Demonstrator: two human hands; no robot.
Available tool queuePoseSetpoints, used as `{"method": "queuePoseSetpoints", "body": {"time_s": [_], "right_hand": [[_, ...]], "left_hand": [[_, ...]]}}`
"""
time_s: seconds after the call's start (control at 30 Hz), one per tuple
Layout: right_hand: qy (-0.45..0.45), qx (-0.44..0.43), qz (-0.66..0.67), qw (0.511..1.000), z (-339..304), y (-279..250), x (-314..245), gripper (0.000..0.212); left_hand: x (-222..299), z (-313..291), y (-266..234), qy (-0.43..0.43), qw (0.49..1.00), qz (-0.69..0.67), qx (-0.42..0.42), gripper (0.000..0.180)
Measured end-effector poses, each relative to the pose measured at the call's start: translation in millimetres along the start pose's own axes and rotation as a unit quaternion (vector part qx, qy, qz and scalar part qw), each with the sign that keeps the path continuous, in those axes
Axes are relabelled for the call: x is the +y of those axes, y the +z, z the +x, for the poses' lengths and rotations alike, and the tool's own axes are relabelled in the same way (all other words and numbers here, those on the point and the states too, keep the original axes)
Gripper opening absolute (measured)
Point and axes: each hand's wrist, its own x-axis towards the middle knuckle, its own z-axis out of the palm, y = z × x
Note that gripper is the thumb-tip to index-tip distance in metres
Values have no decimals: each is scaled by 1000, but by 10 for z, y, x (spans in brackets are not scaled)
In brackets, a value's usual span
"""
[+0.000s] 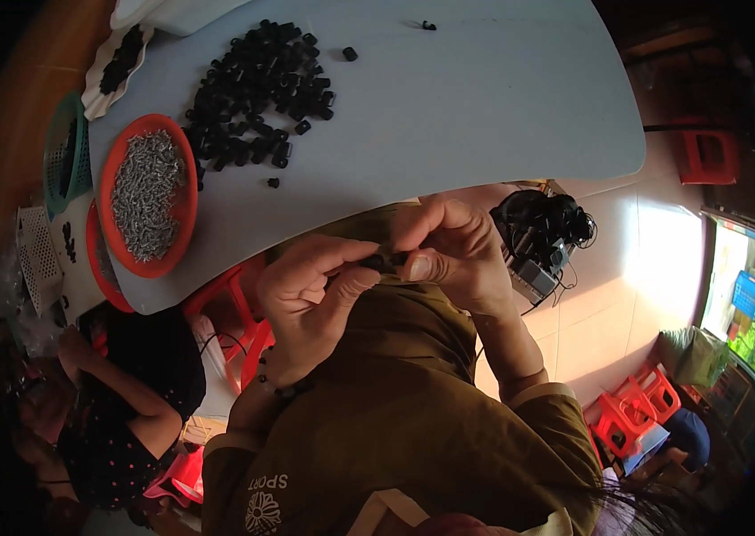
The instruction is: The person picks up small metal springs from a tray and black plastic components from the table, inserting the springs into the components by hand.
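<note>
Close in front of my body, past the table's near edge, both hands meet at fingertip height. My left hand (310, 281) pinches a small black part (379, 263) between thumb and index finger. From the other side my right hand (456, 250) also pinches at this black piece, its thumb and bent index finger touching it. Fingers cover most of the piece, so its exact shape is hidden. On the pale table (449, 107) lies a pile of small black plastic parts (261, 85). Left of it stands an orange-red bowl (190, 210) full of silver screws (147, 192).
A green basket (60, 192) and a white dish (94, 103) with black pieces stand at the table's left. Another person (141, 402) sits lower left. Red stools (632, 411) are at the lower right; a box of black cables (538, 237) sits beyond my right hand.
</note>
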Motion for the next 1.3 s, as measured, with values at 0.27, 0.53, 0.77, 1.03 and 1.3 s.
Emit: {"method": "queuePoseSetpoints", "body": {"time_s": [0.27,0.53,0.77,1.03,1.3], "right_hand": [[7,-19,-35,999,28,29,122,14],[-8,-20,-181,983,20,155,116,14],[-15,-31,-197,980,-4,218,141,13],[-2,-32,-178,984,-23,287,157,12],[3,-34,-253,967,-41,323,192,13]], "left_hand": [[-35,-56,-103,34,999,36,-2,23],[-50,-115,-246,82,989,126,12,22],[-46,-184,-284,54,994,94,16,19],[-53,-220,-322,70,993,89,20,19],[-28,-246,-364,131,979,159,12,24]]}}
